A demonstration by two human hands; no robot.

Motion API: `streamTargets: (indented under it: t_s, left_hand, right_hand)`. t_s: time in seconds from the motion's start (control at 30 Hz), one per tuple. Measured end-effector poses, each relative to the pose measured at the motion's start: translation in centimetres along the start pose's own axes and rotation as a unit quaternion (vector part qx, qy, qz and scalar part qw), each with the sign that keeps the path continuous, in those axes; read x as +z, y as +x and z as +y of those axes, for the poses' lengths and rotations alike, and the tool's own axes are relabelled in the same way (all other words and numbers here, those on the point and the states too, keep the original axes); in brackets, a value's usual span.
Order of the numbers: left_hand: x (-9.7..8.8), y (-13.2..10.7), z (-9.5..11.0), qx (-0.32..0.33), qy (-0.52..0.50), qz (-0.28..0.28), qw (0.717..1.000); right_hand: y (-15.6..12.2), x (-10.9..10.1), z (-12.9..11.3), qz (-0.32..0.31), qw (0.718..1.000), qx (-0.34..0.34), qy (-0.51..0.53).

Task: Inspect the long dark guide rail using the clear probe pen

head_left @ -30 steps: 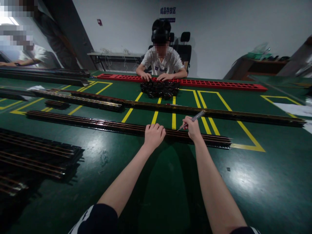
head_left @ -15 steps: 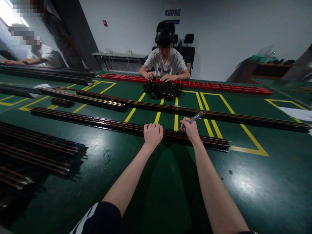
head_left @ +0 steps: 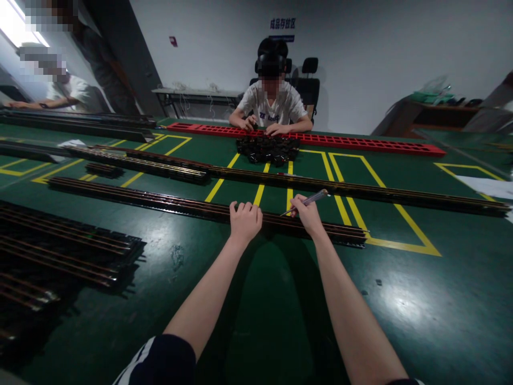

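A long dark rail with copper strips (head_left: pixel 168 202) lies across the green table in front of me. My left hand (head_left: pixel 245 219) rests on it with fingers curled over its top. My right hand (head_left: pixel 306 215) is just to the right, pinched on a slim silver pen-like tool (head_left: pixel 310 199). The tool's tip points left and down at the rail between my two hands.
A second long rail (head_left: pixel 360 188) lies further back. A stack of rails (head_left: pixel 60 243) sits at the left. Across the table a person handles a pile of small black parts (head_left: pixel 267 148) beside a red slotted tray (head_left: pixel 360 143). Yellow lines mark the table (head_left: pixel 401 299).
Both my hands have slid a little to the left along the rail, and the tool's tip has moved with them. The view has shifted slightly.
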State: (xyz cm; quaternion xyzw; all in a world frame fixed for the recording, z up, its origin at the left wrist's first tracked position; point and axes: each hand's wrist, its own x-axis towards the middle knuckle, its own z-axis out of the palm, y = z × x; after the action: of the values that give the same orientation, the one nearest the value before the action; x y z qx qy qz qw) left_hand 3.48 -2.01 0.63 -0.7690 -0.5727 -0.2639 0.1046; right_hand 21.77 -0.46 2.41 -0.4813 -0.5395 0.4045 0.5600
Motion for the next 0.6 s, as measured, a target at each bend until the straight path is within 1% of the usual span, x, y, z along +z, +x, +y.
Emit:
streamTargets:
  t_s: [0.2, 0.27, 0.43, 0.6]
  left_hand:
    - [0.3, -0.2, 1.4, 0.055, -0.006, -0.014, 0.998]
    - [0.4, -0.2, 1.6, 0.065, -0.012, -0.022, 0.998]
    - [0.5, -0.2, 1.6, 0.064, -0.013, -0.025, 0.998]
    - [0.6, -0.2, 1.6, 0.061, -0.005, -0.025, 0.998]
  right_hand:
    - [-0.2, 0.2, -0.5, 0.008, 1.0, 0.004, -0.003]
    - [-0.2, 0.2, -0.5, 0.016, 1.0, 0.006, 0.001]
    - [-0.1, 0.0, -0.4, 0.034, 0.999, 0.008, 0.027]
    - [0.0, -0.3, 0.1, 0.043, 0.999, 0.01, 0.032]
